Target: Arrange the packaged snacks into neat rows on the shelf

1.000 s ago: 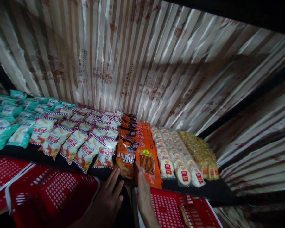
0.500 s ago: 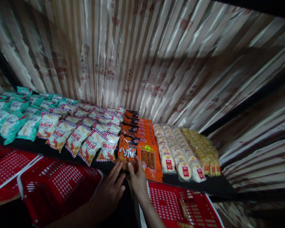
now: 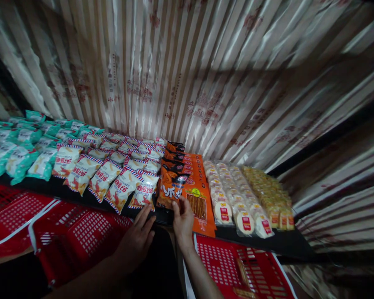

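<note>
My right hand point(image 3: 183, 219) is at the lower right corner of the front orange-and-black snack bag point(image 3: 168, 187), thumb and fingers closed on its edge. The bag tops a row of the same kind, running back along the shelf. My left hand point(image 3: 137, 236) is off the bag at the shelf's front edge, fingers stretched out, holding nothing. Just beyond its fingertips is a white snack bag point(image 3: 145, 191) with a striped border. Flat orange packs of brown sticks point(image 3: 198, 207) lie to the right of my right hand.
Teal bags point(image 3: 21, 162) fill the left of the black shelf point(image 3: 294, 245). Round white crackers in clear wrap point(image 3: 223, 212) and yellowish packs point(image 3: 274, 203) stand on the right. Red baskets point(image 3: 87, 236) are below the front edge. A striped curtain point(image 3: 143, 62) hangs behind.
My left hand has drawn back from the orange-and-black bag, down and to the left. My right hand stays at the bag's corner, thumb and fingers closer together. The view has shifted slightly.
</note>
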{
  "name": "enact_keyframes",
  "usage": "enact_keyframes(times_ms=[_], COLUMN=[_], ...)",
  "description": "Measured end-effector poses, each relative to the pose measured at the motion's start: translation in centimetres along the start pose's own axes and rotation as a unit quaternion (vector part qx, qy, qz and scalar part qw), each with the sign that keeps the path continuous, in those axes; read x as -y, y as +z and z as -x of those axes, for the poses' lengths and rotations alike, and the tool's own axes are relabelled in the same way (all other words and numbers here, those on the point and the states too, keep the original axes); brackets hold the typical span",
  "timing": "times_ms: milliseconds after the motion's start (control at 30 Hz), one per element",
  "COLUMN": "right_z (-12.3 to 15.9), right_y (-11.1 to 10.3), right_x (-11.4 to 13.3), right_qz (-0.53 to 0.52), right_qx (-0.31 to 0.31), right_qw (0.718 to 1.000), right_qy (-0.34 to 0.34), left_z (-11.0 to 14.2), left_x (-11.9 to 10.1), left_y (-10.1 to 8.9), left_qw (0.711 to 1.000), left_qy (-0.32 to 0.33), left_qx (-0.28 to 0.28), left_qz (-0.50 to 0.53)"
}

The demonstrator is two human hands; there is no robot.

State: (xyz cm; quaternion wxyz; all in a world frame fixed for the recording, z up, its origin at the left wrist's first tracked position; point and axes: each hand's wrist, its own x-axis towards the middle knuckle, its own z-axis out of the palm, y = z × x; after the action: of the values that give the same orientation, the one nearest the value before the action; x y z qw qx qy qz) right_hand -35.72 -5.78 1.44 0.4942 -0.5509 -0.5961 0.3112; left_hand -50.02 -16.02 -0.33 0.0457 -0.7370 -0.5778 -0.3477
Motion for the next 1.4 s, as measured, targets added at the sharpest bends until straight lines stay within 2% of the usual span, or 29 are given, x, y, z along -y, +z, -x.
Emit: enact_keyframes(times_ms=[200,400,467,600,667,733,833,933,1067,1233,1400], right_z=[0.8,0.9,1.1,2.3,3.1,3.8,4.3,4.1,3.9,3.8,3.3], right_y=[0.8,0.6,0.3,-0.6,-0.8,-0.4,0.9,2.5,4.4,6.3,7.3], right_x=[-1.2,-1.0,-0.6,0.7,1.5,2.4,3.5,4.3,5.0,5.2,5.0], right_qz=[0.041,0.049,0.06,0.111,0.117,0.113,0.113,0.137,0.163,0.172,0.158], right_qx=[-0.012,0.016,0.004,-0.039,0.001,0.08,0.171,0.195,0.194,0.168,0.135], right_qw=[0.999,0.998,0.996,0.977,0.967,0.958,0.946,0.94,0.938,0.948,0.955], right_qy=[-0.024,-0.029,-0.063,-0.179,-0.227,-0.251,-0.252,-0.244,-0.237,-0.208,-0.212], left_z=[-0.4,-0.4,0.1,1.9,2.4,2.4,1.8,1.4,1.6,1.8,0.9], left_x=[0.5,0.8,1.2,2.9,4.0,5.1,6.2,7.1,8.3,9.8,10.7], left_y=[-0.4,-1.1,-1.5,-2.3,-2.9,-3.5,-4.4,-4.9,-5.0,-4.9,-3.6], left_qw=[1.0,1.0,1.0,0.999,0.997,0.994,0.988,0.985,0.988,0.997,0.997], left_qy=[0.01,0.014,0.014,-0.02,-0.042,-0.055,-0.088,-0.116,-0.088,-0.044,-0.024], left_qx=[0.011,0.015,0.007,-0.037,-0.054,-0.068,-0.083,-0.07,-0.05,-0.024,-0.052], left_qz=[0.002,-0.002,-0.004,-0.02,-0.036,-0.058,-0.092,-0.111,-0.113,-0.06,-0.046])
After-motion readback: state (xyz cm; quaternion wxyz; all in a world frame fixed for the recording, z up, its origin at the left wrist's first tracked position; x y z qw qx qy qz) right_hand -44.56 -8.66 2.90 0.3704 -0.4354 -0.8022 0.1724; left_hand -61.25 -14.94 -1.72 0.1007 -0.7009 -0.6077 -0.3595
